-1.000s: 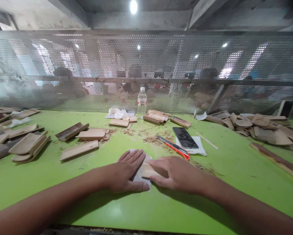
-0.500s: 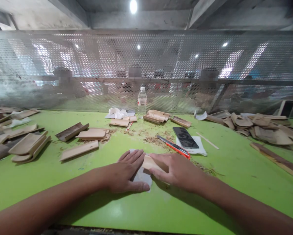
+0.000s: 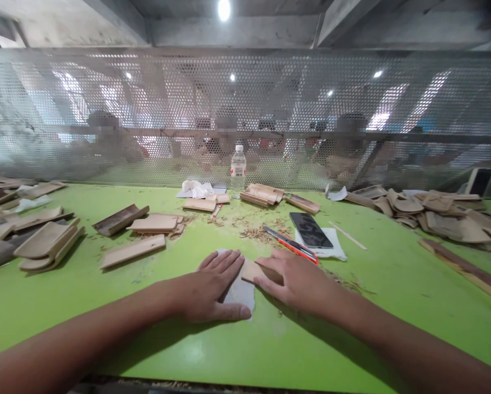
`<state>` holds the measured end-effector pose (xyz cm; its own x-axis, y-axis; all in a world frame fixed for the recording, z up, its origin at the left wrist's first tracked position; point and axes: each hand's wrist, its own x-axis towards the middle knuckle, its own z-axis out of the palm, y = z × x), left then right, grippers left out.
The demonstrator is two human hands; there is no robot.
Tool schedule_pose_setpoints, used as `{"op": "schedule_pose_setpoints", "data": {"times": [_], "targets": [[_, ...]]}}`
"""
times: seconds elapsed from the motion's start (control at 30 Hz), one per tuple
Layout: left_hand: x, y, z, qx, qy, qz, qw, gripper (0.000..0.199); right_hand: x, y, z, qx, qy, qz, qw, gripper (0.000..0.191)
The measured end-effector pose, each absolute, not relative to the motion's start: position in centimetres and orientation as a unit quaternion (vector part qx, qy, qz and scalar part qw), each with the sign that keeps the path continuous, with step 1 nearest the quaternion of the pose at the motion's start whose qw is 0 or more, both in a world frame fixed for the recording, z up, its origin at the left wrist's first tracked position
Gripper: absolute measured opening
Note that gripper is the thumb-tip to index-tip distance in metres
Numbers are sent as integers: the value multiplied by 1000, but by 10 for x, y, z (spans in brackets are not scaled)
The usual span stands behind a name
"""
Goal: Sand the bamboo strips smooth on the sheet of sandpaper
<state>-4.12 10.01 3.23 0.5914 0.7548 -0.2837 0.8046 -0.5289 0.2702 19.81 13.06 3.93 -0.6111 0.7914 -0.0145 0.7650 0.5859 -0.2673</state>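
My left hand (image 3: 213,285) lies flat with its fingers stretched out, pressing on a pale grey-white sheet (image 3: 240,295) on the green table. Between finger and thumb, my right hand (image 3: 296,280) grips a short, light-coloured bamboo piece (image 3: 251,270). The near end of that piece sits over the right edge of the sheet, beside my left fingertips; its other end is hidden under my right hand. Just beyond my right hand lies an orange utility knife (image 3: 296,248) with its blade out.
A phone (image 3: 311,230) rests on white paper (image 3: 336,246). Cut bamboo pieces (image 3: 155,223) lie left, with more piled at the right (image 3: 446,210). A plastic bottle (image 3: 238,168) stands before a perforated metal screen (image 3: 167,109). Shavings (image 3: 265,232) litter the table (image 3: 188,350); people sit beyond.
My right hand has shifted very slightly with the bamboo piece, whose visible end is now a little further right and lies flatter. My left hand has stayed in place on the sheet.
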Motion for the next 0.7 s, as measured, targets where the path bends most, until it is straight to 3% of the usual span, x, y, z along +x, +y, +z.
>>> {"op": "schedule_pose_setpoints", "data": {"times": [0.33,0.53,0.7], "targets": [[-42,101,30,874,443,-51,191,110,198,133,33,-438,-890,122,45,52],[-41,99,31,872,446,-52,194,111,198,131,34,-409,-899,130,84,64],[-40,98,32,870,451,-43,197,114,198,123,41,-395,-909,129,35,57]]}}
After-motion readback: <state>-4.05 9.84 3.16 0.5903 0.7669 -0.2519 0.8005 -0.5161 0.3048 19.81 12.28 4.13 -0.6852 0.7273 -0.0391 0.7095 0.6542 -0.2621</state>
